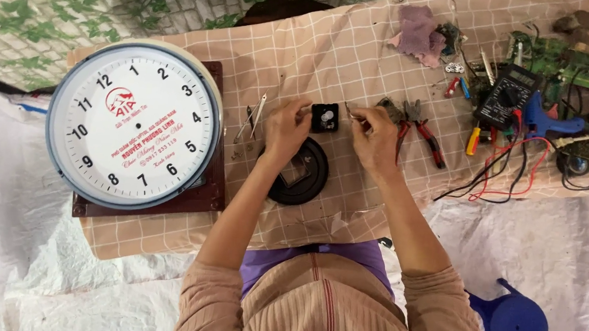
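Where our two hands meet, near the middle of the checked cloth (361, 51), sits the small black square clock movement (325, 118).

Item one: the movement lies flat on the cloth, just far of the round black disc (305, 177), between our hands.

Item two: our left hand (286, 128), fingers curled, fingertips pinched at the movement's left edge; it touches the part, though we cannot tell how firmly it grips.

Item three: our right hand (375, 138), fingers closed around a thin metal tool (353, 112) whose tip points at the movement's right side.

Item four: the black disc, lying partly under our left wrist, on the near side of the movement.

Item five: slim metal tweezers (255, 116) lying left of our left hand.

Item six: red-handled pliers (425, 133) lying just right of our right hand.

Item seven: a large round white wall clock face (133, 123), far left, resting on a dark brown board (206, 197).

Item eight: further right, a black multimeter (505, 95) with red and black leads (507, 170), a blue glue gun (546, 118), green circuit boards (552, 62), and a mauve rag (420, 33) at the far edge.

Item nine: a blue plastic jug (511, 323), near right, on white sheeting (18, 234).
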